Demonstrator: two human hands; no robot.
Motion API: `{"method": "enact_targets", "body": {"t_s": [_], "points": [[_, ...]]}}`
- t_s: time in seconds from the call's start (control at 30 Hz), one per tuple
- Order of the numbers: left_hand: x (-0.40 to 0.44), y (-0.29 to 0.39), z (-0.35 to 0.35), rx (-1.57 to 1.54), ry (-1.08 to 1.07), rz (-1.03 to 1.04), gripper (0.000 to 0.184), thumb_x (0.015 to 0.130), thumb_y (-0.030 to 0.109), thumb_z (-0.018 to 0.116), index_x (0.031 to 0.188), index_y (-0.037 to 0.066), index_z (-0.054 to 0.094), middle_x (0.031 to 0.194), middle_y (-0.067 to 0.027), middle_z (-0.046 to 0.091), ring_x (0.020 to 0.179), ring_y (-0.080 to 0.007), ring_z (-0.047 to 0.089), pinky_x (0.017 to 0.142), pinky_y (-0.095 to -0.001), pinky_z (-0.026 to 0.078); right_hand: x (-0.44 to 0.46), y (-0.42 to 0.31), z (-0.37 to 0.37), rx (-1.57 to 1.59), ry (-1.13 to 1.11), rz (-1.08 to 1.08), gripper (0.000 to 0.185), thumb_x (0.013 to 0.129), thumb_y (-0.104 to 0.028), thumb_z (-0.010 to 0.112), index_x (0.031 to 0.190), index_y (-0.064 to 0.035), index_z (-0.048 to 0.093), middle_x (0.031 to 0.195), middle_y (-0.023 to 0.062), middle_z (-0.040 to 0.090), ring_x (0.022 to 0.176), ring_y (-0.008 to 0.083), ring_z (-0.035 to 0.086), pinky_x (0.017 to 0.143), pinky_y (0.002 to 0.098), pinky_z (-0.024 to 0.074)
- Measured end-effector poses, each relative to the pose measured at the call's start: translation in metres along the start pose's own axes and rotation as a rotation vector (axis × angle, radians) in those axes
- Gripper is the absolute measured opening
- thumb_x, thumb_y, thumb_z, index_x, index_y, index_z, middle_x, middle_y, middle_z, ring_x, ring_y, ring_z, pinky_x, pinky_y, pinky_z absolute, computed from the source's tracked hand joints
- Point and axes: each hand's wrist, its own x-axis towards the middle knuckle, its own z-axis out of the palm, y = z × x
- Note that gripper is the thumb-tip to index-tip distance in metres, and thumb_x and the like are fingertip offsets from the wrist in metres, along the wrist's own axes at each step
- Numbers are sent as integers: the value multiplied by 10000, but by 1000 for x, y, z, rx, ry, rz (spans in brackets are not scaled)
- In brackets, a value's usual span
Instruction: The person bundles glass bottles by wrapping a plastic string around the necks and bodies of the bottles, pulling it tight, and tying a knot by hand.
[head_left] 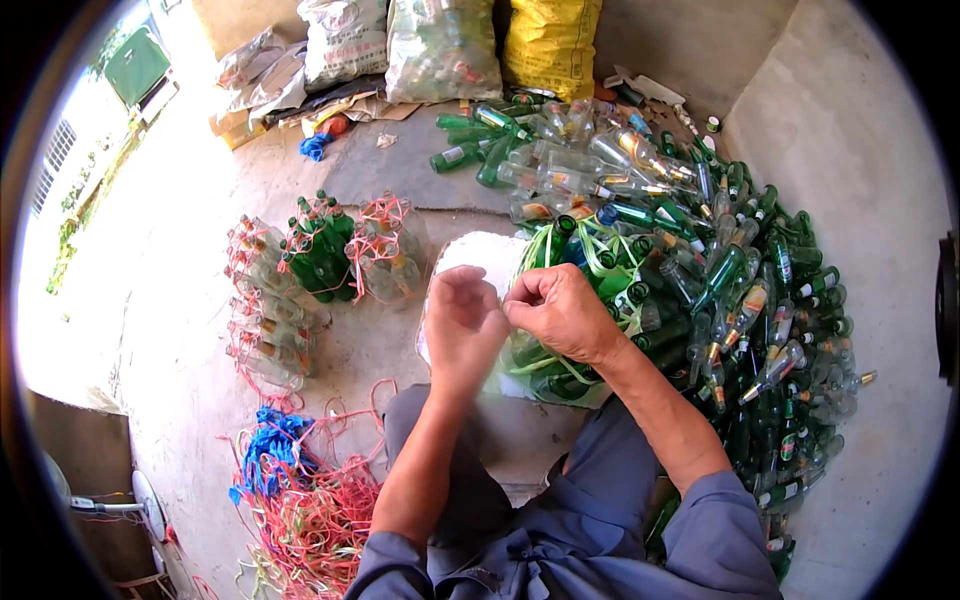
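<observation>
My left hand (463, 318), slightly smeared by motion, is raised with its fingers curled in. Close beside it, my right hand (565, 312) is pinched, thumb against forefinger. Anything thin between the fingers of either hand is too small to make out. Beneath and behind my right hand lies a group of green glass bottles (632, 295) with light green plastic straps (597, 243) looped around their necks. Under my hands is a white pad (478, 262), partly hidden by them and the bottles.
Loose glass bottles (735, 290) are heaped along the right wall. Bundles of clear bottles (270, 330) and green bottles (322, 250), tied with pink strap, stand at left. Tangled pink strap (315, 515) and a blue strip (272, 450) lie near my leg. Filled sacks (440, 50) line the back.
</observation>
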Motion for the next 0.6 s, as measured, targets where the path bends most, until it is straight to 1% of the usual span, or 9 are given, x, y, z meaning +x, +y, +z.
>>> {"method": "enact_targets", "body": {"t_s": [0.1,0.2,0.3,0.33,0.4,0.43,0.57,0.6], "points": [[2,0,-4,-124,6,-147,438,789,-139,558,1194,5,470,881,-5,557,722,-36,515,616,-168,427,3,5,0,38,14,-23,127,782,-65,669,734,53,667,639,65,655,618,77,570,580,278,484],[3,0,-4,-191,10,-246,445,785,-151,555,1191,8,468,874,-2,547,729,-32,515,605,-163,416,2,8,-2,16,-23,-25,84,831,-17,647,763,31,654,679,-28,606,664,31,515,617,224,452],[-4,-5,1,303,-10,82,453,778,-167,551,1186,10,465,875,-4,546,727,-33,513,597,-162,409,3,8,-3,25,-35,-17,87,832,-19,647,758,25,644,683,-26,608,663,31,517,616,225,454],[-7,-9,1,367,-12,145,458,774,-181,545,1181,13,463,880,-7,543,727,-35,511,596,-166,409,3,8,-3,13,-33,-22,87,815,-37,654,757,29,650,677,3,627,654,44,536,607,244,465],[-5,-8,-1,354,-13,143,460,772,-184,542,1183,9,464,886,-7,543,728,-36,512,599,-168,413,5,10,-4,-10,-29,-30,110,780,-72,669,755,35,661,663,63,664,636,71,574,589,281,486],[-4,-7,-2,348,-12,141,461,772,-186,540,1184,7,464,889,-7,543,729,-36,513,601,-170,415,5,10,-3,-3,-32,-19,110,779,-73,669,754,34,662,664,63,664,636,72,575,590,281,486],[5,0,-6,-79,3,-158,459,774,-168,541,1196,-2,468,897,-6,545,736,-37,515,627,-173,431,7,9,-2,7,-37,-5,109,777,-78,667,754,29,663,662,64,662,631,79,578,591,281,487],[5,1,-6,-100,10,-208,446,777,-153,549,1192,-8,474,904,-13,545,753,-36,511,653,-169,433,8,11,-2,6,-36,-6,109,776,-79,667,755,28,664,661,64,661,629,80,578,591,281,486]]}}
